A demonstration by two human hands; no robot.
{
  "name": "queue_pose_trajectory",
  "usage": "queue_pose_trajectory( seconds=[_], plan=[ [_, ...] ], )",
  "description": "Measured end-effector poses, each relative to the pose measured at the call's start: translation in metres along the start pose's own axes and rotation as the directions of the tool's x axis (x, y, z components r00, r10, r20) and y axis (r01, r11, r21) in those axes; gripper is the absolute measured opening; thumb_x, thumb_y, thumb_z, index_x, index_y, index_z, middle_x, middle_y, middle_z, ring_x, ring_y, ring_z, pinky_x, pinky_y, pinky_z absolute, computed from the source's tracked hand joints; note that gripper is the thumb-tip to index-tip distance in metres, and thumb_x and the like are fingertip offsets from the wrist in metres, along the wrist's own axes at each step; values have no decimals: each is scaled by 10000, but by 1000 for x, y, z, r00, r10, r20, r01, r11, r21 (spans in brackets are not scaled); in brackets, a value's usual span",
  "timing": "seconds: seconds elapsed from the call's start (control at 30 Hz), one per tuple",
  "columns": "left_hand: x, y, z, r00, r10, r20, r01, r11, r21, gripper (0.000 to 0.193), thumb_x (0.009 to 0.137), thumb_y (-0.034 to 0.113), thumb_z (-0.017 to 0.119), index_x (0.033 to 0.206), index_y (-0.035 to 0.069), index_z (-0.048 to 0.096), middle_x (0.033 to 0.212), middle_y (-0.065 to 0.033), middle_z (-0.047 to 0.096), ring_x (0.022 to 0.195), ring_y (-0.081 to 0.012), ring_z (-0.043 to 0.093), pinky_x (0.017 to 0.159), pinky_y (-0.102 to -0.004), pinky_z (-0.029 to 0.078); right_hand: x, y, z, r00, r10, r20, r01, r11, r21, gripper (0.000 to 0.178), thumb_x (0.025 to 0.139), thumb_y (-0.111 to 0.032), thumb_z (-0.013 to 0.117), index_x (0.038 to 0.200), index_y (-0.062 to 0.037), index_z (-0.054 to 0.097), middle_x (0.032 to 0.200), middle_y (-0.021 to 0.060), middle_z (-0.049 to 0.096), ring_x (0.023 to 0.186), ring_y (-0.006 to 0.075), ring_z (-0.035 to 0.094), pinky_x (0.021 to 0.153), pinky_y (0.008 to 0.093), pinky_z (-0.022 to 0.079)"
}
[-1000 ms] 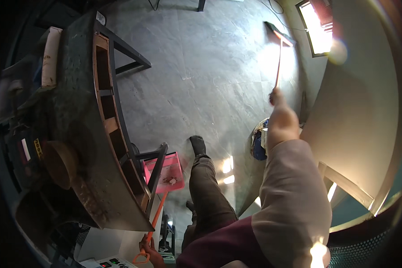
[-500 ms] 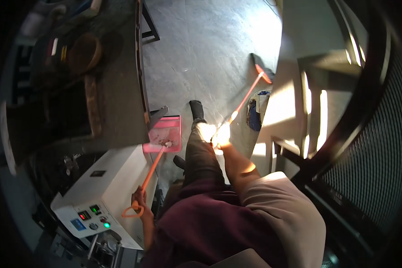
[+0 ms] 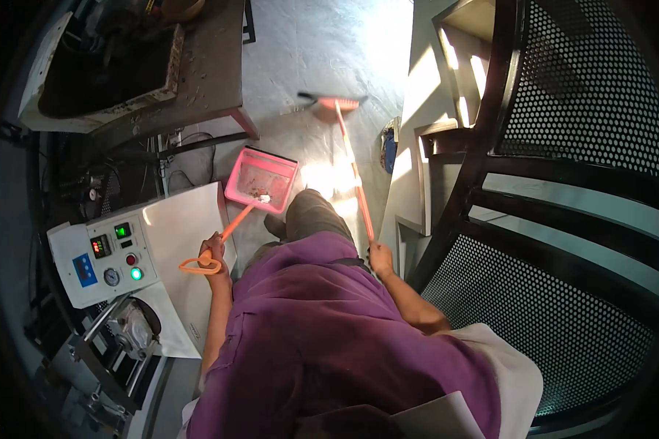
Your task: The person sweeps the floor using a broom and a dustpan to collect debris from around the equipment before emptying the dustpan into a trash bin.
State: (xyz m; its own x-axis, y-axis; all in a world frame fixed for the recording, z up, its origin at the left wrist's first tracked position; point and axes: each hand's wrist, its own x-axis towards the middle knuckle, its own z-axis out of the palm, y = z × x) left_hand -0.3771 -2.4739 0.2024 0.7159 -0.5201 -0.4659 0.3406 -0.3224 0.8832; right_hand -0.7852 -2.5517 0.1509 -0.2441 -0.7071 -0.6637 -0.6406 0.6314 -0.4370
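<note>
My left hand [image 3: 214, 254] is wrapped round the orange handle of a long-handled pink dustpan [image 3: 234, 192], just below its loop end. The pan rests low by the floor on the left, and some debris [image 3: 263, 197] with a whitish scrap lies in it. My right hand [image 3: 380, 257] is closed on the upper end of the orange stick of a broom [image 3: 339, 103]. The broom's orange-red head with dark bristles is farther off, right of the pan, over the grey floor, and is slightly blurred.
On the left stand a white machine [image 3: 190, 219] with a lit control panel and a dark workbench [image 3: 212, 73]. Black perforated metal panels [image 3: 585, 80] border the right side. A bin with blue contents [image 3: 389, 148] stands beside a pale cabinet [image 3: 417, 95].
The broom head has swung left, away from the cabinet side. My right hand has drawn back closer to my body. The dustpan is still in my left hand, and my view has shifted.
</note>
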Motion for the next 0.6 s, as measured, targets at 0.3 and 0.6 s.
queue_pose_trajectory(
  seconds=[0.3, 0.6],
  plan=[
    [-51, -5, -1, 995, -48, -85, 48, 999, -7, 101, 856, 138, 603, 827, 48, 567, 1014, -63, 607, 956, -136, 566, 889, -291, 458, 256, -302, 0, 817, -549, 178, 546, 835, 71, 254, 850, -212, 430, 674, -63, 537, 493, 71, 495, 363, 190, 472, 343, 354, 357],
    [-83, -20, -5, 976, 170, 139, -201, 947, 251, 198, 854, -27, 528, 692, 21, 424, 870, -133, 595, 937, -196, 572, 885, -331, 438, 337, -295, 53, 701, -367, 612, 690, 129, -713, 235, 839, -175, 436, 901, -8, 590, 663, 206, 613, 607, 319, 626, 526, 434, 496]
  ],
)
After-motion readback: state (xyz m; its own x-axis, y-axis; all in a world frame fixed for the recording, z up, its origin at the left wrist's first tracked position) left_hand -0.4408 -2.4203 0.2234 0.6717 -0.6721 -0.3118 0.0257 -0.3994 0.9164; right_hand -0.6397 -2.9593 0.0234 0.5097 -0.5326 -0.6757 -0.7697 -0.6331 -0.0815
